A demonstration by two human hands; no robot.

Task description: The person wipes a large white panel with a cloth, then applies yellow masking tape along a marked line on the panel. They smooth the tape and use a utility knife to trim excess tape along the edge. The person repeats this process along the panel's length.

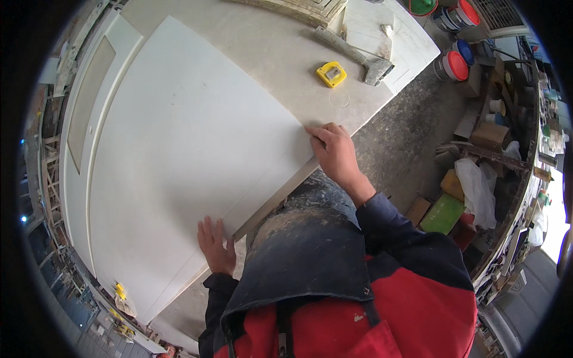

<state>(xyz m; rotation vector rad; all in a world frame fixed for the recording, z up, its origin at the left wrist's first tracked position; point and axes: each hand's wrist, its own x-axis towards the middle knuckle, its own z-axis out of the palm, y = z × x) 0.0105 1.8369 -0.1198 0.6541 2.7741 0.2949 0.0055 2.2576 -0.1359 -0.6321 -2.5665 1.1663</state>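
A large white panel (pixel 179 134) lies flat before me, with a thin line running along its near edge. My left hand (pixel 217 246) rests on that near edge, fingers spread over the top face. At the panel's right corner, my right hand (pixel 333 152) holds the edge, thumb and forefinger at the corner; its lower fingers are partly hidden. Beyond that hand, a yellow tape measure (pixel 331 74) sits on the beige work surface (pixel 264 49). A dust-covered tool with a long handle (pixel 353 53) lies farther back, its kind unclear.
Behind the panel is another white panel with a recessed section (pixel 91 89). A carved frame-like piece (pixel 309 9) lies at the top. Lidded buckets (pixel 456 66) stand on the floor at right, near a cluttered shelf (pixel 492 161) with boxes and a plastic bag (pixel 476 192).
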